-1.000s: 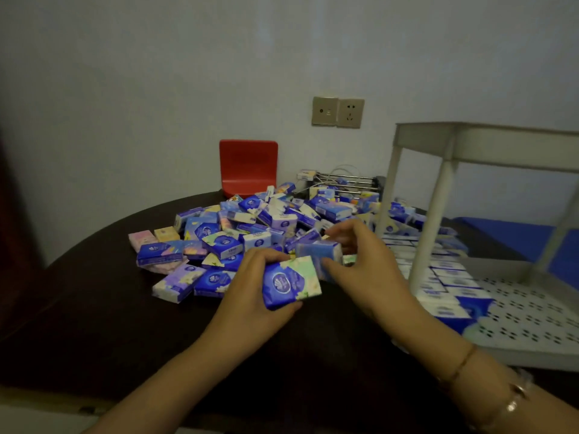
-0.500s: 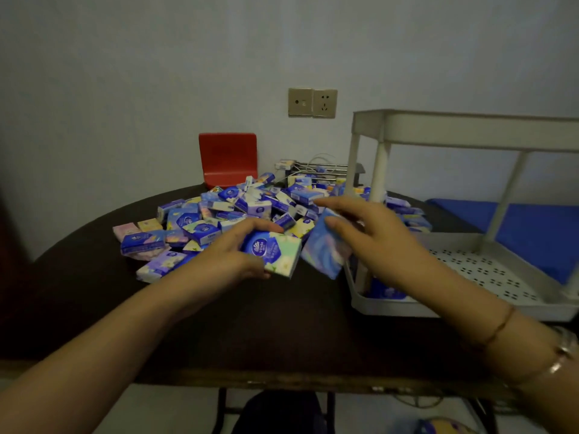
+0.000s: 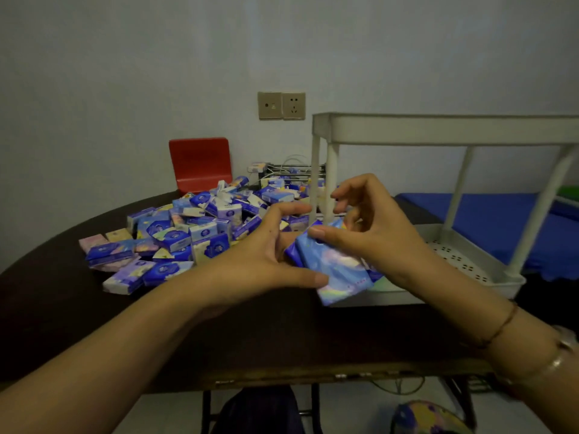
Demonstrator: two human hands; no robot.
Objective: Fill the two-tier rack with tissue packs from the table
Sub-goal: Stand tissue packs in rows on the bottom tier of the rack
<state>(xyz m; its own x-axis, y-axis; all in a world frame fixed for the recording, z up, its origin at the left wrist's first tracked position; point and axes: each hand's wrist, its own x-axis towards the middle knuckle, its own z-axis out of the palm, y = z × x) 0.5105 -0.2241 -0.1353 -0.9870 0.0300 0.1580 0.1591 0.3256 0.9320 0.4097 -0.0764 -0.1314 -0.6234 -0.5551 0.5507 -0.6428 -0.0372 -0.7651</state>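
Since half a second ago the two hands have come together in front of the rack's near left corner, and the packs they carried apart are now bunched as one bundle between them.

At the left, the heap of loose packs (image 3: 194,233) covers the far part of the dark tabletop (image 3: 94,324). The left hand (image 3: 263,258) has its grip on the bundle's left end, thumb stretched along the near lower edge and forefinger curled over the top. The held tissue packs (image 3: 336,267) sit between the hands, just above the tabletop and against the lower tier's front rim. Their long axis runs from upper left, away from the camera, down to lower right, with the broad printed face tilted toward the camera. The right hand (image 3: 372,236) pinches the bundle at its upper edge with the thumb, the other fingers loosely curled above it.

This looks like the squaring-up step before loading. Next, the bundle probably needs carrying right past the post into the rack (image 3: 454,130), whose perforated lower tray (image 3: 463,261) shows bare floor.
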